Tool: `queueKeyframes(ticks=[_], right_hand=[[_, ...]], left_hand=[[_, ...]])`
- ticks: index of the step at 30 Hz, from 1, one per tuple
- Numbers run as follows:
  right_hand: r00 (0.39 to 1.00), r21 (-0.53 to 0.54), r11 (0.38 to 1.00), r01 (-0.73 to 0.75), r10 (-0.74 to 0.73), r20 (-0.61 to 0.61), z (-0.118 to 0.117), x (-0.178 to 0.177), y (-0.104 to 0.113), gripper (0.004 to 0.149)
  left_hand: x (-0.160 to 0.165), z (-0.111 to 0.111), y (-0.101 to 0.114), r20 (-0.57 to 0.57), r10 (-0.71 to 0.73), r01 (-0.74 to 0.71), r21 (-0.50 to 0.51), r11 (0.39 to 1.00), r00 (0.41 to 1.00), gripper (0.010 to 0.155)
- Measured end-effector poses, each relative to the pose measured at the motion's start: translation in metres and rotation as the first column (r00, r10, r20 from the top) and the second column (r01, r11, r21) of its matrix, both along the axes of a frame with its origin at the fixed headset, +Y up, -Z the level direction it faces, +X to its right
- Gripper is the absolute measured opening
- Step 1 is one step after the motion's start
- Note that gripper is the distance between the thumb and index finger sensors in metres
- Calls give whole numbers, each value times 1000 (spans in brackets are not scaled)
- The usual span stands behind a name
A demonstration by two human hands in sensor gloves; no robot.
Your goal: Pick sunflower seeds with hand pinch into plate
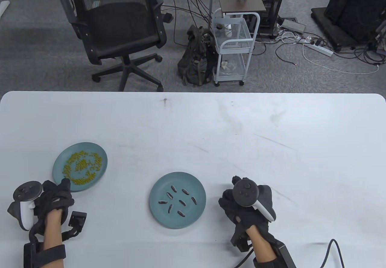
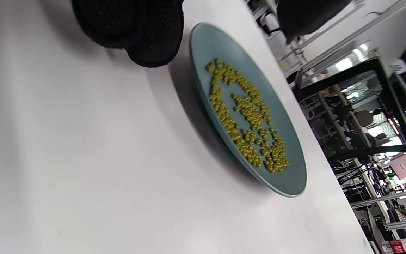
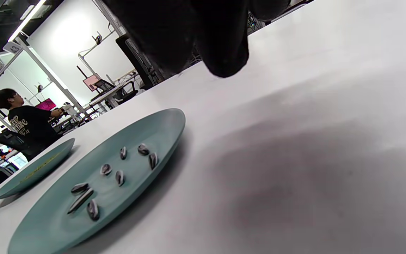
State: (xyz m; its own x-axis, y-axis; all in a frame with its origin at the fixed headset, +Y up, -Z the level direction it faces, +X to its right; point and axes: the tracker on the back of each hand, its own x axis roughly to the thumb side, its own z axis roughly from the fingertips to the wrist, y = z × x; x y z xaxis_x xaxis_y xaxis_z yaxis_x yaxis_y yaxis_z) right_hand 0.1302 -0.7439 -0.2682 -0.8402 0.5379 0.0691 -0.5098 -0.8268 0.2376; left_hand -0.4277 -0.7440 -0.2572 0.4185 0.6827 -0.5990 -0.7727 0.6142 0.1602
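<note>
Several striped sunflower seeds (image 1: pixel 181 201) (image 3: pixel 118 174) lie in a teal plate (image 1: pixel 156 216) (image 3: pixel 153 127) at the front middle of the white table. My right hand (image 1: pixel 229 195) rests just right of that plate, its fingers loosely curled with nothing in them; in the right wrist view a gloved fingertip (image 3: pixel 224 53) hangs above the bare table. My left hand (image 1: pixel 64 186) sits at the front left, and its fingertips (image 2: pixel 153 42) lie on the table against the rim of a second teal plate (image 1: pixel 61 156) (image 2: pixel 206 42). It holds nothing.
The second plate carries many small green beans (image 1: pixel 81 165) (image 2: pixel 245 113) and shows at the left in the right wrist view (image 3: pixel 37 167). Beyond the table's far edge stand an office chair (image 1: pixel 120 23) and a white trolley (image 1: pixel 232 41).
</note>
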Motion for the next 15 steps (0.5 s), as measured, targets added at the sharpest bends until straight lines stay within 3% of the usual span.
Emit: queueKeyframes(ticks=[3, 6, 8, 9, 10, 12, 15], right_hand=[[998, 90, 994, 58, -59, 10, -2, 8, 3, 47], [991, 194, 972, 130, -133, 4, -2, 16, 8, 54], [984, 239, 955, 174, -174, -21, -2, 20, 10, 60], [978, 260, 943, 208, -200, -59, -2, 22, 9, 64], [974, 264, 938, 224, -210, -82, -3, 23, 9, 67], [962, 248, 933, 262, -233, -142, -5, 26, 3, 71], [968, 138, 963, 231, -215, -127, -10, 29, -11, 75]], left_hand=[[17, 0, 15, 77, -31, 24, 93, 995, 997, 83], [39, 5, 33, 158, -100, 51, 286, 957, 982, 82], [55, 10, 41, 200, -154, 44, 467, 883, 968, 77], [66, 12, 46, 228, -189, 21, 583, 812, 955, 76], [73, 13, 48, 255, -202, -5, 633, 774, 945, 75], [95, 10, 47, 403, -205, -135, 670, 730, 892, 75], [124, 2, 32, 581, -148, -256, 554, 792, 800, 76]])
